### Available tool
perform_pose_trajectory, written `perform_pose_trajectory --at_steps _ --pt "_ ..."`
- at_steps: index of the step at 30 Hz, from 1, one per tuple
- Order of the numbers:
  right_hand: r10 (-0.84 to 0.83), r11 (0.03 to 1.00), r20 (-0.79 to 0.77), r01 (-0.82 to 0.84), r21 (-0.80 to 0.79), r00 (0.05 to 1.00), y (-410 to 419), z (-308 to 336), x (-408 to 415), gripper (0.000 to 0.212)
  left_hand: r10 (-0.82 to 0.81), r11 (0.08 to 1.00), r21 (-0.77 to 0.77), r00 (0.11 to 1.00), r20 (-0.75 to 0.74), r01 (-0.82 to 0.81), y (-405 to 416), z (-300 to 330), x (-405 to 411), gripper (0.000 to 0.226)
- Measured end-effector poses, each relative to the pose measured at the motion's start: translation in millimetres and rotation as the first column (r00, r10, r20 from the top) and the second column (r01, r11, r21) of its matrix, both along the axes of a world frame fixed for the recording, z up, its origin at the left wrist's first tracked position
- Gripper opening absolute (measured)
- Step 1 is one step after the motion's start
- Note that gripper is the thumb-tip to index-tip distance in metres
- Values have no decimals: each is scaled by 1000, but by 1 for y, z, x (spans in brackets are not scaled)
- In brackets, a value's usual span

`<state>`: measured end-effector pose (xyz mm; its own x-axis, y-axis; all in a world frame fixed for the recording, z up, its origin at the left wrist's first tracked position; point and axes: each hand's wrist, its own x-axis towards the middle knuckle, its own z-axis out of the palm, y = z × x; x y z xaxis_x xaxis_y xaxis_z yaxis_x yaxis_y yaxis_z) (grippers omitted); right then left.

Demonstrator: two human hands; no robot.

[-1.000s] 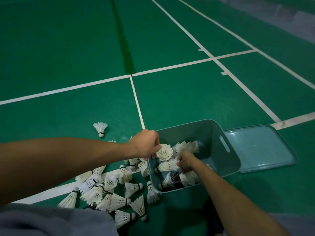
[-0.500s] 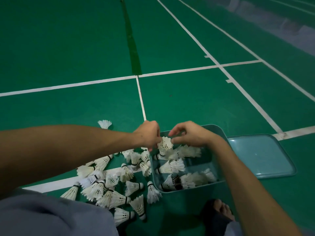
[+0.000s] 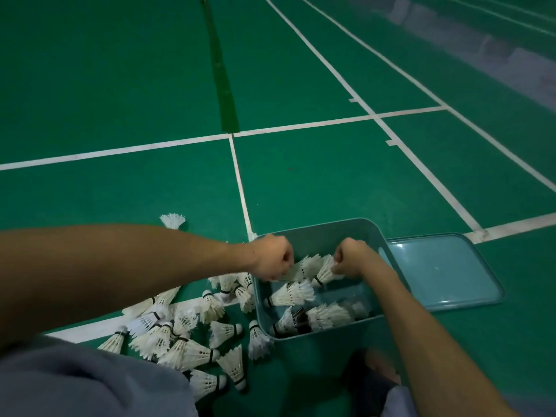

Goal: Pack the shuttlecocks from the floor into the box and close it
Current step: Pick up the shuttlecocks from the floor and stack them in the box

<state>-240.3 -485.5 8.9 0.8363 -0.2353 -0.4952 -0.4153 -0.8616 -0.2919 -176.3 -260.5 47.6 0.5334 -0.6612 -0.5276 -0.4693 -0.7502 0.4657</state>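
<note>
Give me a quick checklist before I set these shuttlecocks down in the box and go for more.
1. Box open, room inside: ok, only a few shuttlecocks on its floor.
2. Right hand grips a shuttlecock over the box: ok.
3. Left hand grips another shuttlecock at the box's left rim: ok.
4. How firm either grip is: cannot tell.
5. Floor cleared: not ok, a pile lies left of the box, and one stray beyond it.
6. Lid within reach: ok, flat beside the box's right wall.
</note>
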Motion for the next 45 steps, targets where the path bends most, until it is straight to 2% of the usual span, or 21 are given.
perform_pose_trajectory --at_steps 3,6,8,10,14,17,20,23,28,33,36,40,45 --pt "-84 996 -8 85 21 996 -1 -33 -10 11 -195 968 174 979 61 182 -15 -15 -10 23" --pt "-132 991 24 131 9 991 2 -54 -12 6 -264 922 304 964 38 241 -26 -28 -14 21" --pt "-150 989 28 149 24 988 3 -58 -11 12 -294 896 360 955 42 260 -29 -36 -13 17" --pt "-181 981 10 179 76 983 -2 -54 -9 14 -307 878 387 952 8 280 -29 -38 -13 19" --pt "-223 970 -12 223 100 975 -22 -40 -3 10 -320 879 352 945 -66 322 -22 -45 -13 60" --pt "-211 977 -13 211 34 977 -24 -42 -5 9 -305 881 355 949 -77 312 -22 -58 -12 65" --pt "-207 975 -65 211 67 976 -12 -57 -12 7 -310 874 368 948 -79 316 -24 -62 -14 62" --pt "-203 966 -104 217 139 974 -2 -77 -14 5 -301 896 324 952 -57 303 -23 -66 -14 62" --pt "-199 949 -130 224 223 971 7 -97 -15 10 -261 941 218 965 -15 258 -25 -49 -13 42" --pt "-130 961 -151 162 225 980 0 -93 -16 15 -188 981 -21 979 75 191 -22 -21 -7 26" --pt "-60 985 -84 73 155 995 -1 -73 -12 15 -157 978 -118 977 141 175 -8 -9 -3 18" --pt "156 988 36 -155 -15 987 19 -35 -2 16 -106 973 -173 964 243 150 29 2 3 15" --pt "275 953 267 -298 47 924 93 17 16 13 -25 988 -140 955 295 69 93 2 17 10"
